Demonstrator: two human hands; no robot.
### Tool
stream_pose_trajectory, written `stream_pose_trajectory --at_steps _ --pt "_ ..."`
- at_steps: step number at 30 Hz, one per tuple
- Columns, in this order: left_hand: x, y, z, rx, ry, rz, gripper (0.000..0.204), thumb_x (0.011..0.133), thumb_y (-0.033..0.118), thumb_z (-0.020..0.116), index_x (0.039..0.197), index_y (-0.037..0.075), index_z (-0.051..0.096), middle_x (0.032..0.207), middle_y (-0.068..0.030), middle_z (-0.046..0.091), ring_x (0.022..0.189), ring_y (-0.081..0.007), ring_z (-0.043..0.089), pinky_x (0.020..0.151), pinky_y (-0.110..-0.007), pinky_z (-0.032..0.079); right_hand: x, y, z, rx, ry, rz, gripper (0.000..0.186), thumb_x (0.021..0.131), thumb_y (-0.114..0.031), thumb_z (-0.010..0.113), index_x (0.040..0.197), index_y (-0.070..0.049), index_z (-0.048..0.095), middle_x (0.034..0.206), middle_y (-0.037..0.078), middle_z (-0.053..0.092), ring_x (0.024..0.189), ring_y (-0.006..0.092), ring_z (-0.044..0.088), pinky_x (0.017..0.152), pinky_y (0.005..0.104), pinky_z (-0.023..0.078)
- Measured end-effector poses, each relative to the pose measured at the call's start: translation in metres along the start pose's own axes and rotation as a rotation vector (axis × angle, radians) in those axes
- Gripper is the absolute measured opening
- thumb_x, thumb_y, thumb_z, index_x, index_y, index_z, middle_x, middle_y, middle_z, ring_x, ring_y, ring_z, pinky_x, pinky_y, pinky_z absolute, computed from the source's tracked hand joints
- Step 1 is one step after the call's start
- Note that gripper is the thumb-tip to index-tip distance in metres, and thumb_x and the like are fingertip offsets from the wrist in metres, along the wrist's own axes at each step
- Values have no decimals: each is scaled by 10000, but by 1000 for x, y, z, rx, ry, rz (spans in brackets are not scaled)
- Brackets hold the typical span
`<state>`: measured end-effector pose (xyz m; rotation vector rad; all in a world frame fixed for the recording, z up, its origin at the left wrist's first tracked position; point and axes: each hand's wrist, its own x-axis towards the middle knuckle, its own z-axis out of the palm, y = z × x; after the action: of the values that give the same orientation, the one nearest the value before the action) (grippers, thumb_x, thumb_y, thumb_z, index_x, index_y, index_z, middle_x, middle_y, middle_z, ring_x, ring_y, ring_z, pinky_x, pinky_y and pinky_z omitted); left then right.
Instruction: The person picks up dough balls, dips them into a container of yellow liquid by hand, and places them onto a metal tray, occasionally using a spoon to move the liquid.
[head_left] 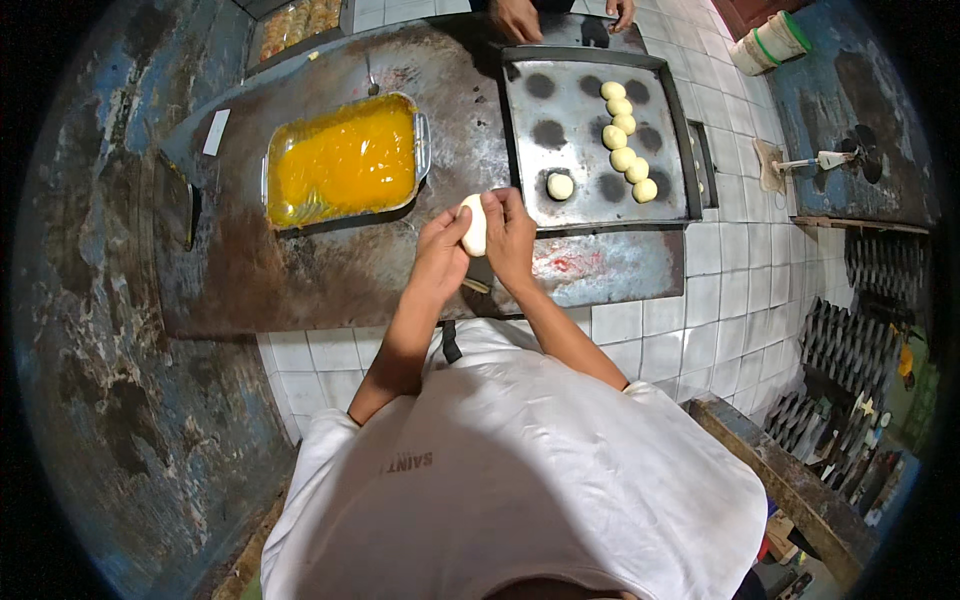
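Two hands meet over the dark metal table [330, 270] in our only view, the head camera looking straight down. Our left hand [441, 250] and right hand [511, 238] press from either side on one pale lump of dough [474, 225], fingers curled around it, so both are grasping the same piece just beside the near left corner of the baking tray [560, 205].

On that tray we count seven small dough balls: six in a touching line [624, 140] running toward its right side, and one alone [560, 186] near its front edge, close to our hands. Dark round marks dot the tray's bare metal. Left of the tray, well apart from it, sits a foil pan of bright yellow liquid [345, 160]. Beyond the tray's far edge, another person's hands [516, 18] rest at the table rim. Right of the tray, on a blue surface, lie a brush [815, 160] and a white tub [770, 42].

What could go wrong, as we judge it: the lump is held in the air above the table edge, so a loose squeeze could let it slip to the tiled floor [680, 330]. Pressing unevenly might leave it lopsided next to the others. A careless elbow could also nudge the foil pan and slop the liquid.
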<state>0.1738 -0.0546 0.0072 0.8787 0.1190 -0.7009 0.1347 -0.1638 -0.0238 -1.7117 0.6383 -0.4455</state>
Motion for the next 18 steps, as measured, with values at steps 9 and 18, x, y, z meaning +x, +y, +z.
stream_pose_trajectory --at_steps 9,18 --pt "-57 58 -123 -458 106 -178 478 1020 397 587 1284 -1 565 1239 -105 646 1164 -246 616 1045 -410 464 -71 78 47 -578 -613 30 364 952 -332 682 1149 -42 586 1096 101 623 1006 243 603 849 396 490" --pt "-70 100 -268 -391 511 -134 349 947 410 699 1103 104 639 993 -42 699 956 -213 690 902 -399 552 -43 4 98 -907 -526 -333 131 894 -118 664 975 -108 562 855 144 666 812 402 651 622 498 514"
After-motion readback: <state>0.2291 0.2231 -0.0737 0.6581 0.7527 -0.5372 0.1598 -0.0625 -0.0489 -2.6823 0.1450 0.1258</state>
